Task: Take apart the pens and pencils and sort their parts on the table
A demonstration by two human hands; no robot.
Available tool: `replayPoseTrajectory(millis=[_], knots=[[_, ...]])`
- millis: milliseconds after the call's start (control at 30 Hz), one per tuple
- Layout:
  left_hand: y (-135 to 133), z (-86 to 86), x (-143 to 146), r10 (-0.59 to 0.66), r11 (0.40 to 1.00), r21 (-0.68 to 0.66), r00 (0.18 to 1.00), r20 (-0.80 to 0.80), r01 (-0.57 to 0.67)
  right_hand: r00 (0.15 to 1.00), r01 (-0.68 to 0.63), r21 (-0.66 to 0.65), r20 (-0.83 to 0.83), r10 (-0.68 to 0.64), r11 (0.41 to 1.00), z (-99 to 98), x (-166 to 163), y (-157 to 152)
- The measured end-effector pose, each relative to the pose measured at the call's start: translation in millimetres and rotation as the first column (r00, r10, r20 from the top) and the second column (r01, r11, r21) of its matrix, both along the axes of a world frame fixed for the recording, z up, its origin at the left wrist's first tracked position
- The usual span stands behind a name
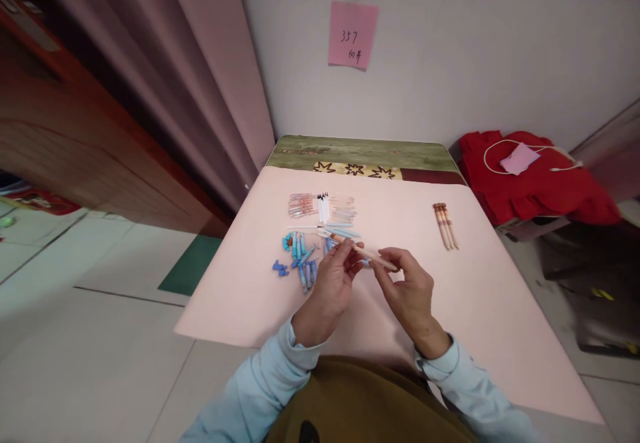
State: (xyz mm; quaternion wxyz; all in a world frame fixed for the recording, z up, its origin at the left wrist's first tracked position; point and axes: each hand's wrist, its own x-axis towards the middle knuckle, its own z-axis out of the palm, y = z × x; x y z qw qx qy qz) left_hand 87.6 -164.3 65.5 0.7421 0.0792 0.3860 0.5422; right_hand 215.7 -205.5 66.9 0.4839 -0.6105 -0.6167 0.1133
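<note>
Both of my hands hold one slim pen (369,254), cream with a brown part at its left end, slanting down to the right. My left hand (333,283) pinches it near the brown part. The fingers of my right hand (411,289) close round its lower right end. Just beyond my left hand lie blue pen barrels (300,246), with more partly hidden behind the fingers. Small blue pieces (281,268) sit to their left. Farther back are clear pinkish tubes (301,205), white refills with dark tips (323,208) and pale clear barrels (343,209).
Several cream pens with brown tops (445,226) lie side by side at the right of the pink-covered table (480,296). Red cloth with a white cable (545,183) lies beyond the table's right edge. A curtain (215,63) hangs at the left, and a wall stands behind.
</note>
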Motion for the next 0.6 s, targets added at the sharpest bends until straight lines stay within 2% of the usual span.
replayPoseTrajectory(millis=[100,267,367,467,533,600], knots=[[1,-7.2,0,0.018,1.000,-0.003,1.000,-0.015,-0.018,0.996,0.002,-0.017,-0.085,-0.004,1.000,-11.8,-6,3],[-1,-9.6,1,0.049,0.998,0.043,0.998,-0.042,-0.047,0.994,0.016,-0.046,-0.110,-0.021,0.999,-28.9,-14,5],[-3,-11.0,2,0.062,0.996,0.071,0.996,-0.065,-0.057,0.996,-0.002,-0.135,-0.093,-0.011,0.991,-35.5,-12,7],[-1,-19.9,4,0.098,0.992,0.084,0.992,-0.080,-0.092,0.997,-0.045,-0.230,-0.064,0.031,0.972,-42.2,-8,8],[1,-29.2,5,0.139,0.987,0.096,0.987,-0.084,-0.131,0.995,-0.076,-0.219,-0.084,0.059,0.973,-47.6,-6,7],[2,-38.2,7,0.167,0.982,0.107,0.983,-0.081,-0.158,0.989,-0.098,-0.155,-0.125,0.079,0.983,-53.4,-6,4]])
